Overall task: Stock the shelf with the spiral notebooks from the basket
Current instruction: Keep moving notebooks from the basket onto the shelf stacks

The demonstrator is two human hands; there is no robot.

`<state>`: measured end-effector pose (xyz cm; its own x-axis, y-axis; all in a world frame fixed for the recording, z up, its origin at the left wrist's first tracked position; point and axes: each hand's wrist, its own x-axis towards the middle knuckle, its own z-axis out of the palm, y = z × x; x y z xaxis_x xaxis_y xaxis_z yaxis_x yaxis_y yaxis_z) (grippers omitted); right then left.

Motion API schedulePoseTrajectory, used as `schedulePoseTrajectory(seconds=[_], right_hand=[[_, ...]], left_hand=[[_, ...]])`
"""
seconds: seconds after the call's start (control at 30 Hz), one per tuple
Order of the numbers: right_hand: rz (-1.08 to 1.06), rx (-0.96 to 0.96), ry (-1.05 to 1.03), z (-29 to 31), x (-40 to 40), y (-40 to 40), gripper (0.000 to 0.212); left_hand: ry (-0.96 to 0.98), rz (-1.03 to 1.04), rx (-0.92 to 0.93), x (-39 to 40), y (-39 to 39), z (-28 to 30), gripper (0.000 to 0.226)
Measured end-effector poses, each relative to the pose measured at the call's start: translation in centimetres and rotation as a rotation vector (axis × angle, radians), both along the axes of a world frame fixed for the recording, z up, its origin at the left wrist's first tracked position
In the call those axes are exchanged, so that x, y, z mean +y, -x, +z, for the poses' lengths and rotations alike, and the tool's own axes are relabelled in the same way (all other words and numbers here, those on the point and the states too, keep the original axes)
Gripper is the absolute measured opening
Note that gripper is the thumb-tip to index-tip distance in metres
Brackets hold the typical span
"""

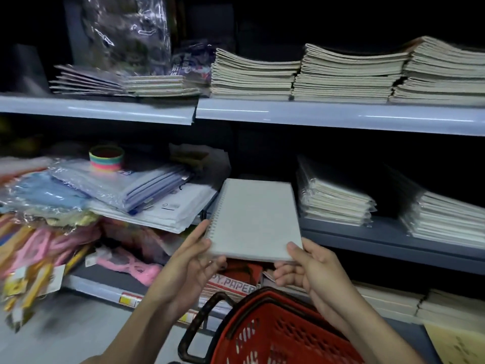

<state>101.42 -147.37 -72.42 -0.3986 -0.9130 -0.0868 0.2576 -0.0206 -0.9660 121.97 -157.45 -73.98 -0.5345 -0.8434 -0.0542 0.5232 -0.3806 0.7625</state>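
A white spiral notebook [256, 219] with its wire binding on the left edge is held flat in front of the middle shelf [380, 240]. My left hand [194, 261] grips its near left corner and my right hand [301, 266] grips its near right corner. The far end of the notebook reaches over the shelf's dark gap, left of a wrapped stack of spiral notebooks [338, 198]. A second wrapped stack [446, 216] lies further right. The red basket [278, 332] with a black handle sits below my hands; its inside is mostly hidden.
The upper shelf [341, 114] carries several piles of thin notebooks. Plastic folders [126, 185], a rainbow spring toy [106, 157] and paper packs crowd the left of the middle level. Pink and yellow packaged items [39, 256] hang lower left. A copy-paper box [231, 285] sits under the notebook.
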Motion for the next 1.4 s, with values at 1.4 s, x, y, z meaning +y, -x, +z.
schedulePoseTrajectory(seconds=[1.4], right_hand=[[-0.285, 0.423, -0.110, -3.3, -13.3, 5.7, 0.049]], left_hand=[[0.411, 0.620, -0.721, -13.3, 10.5, -4.3, 0.038]])
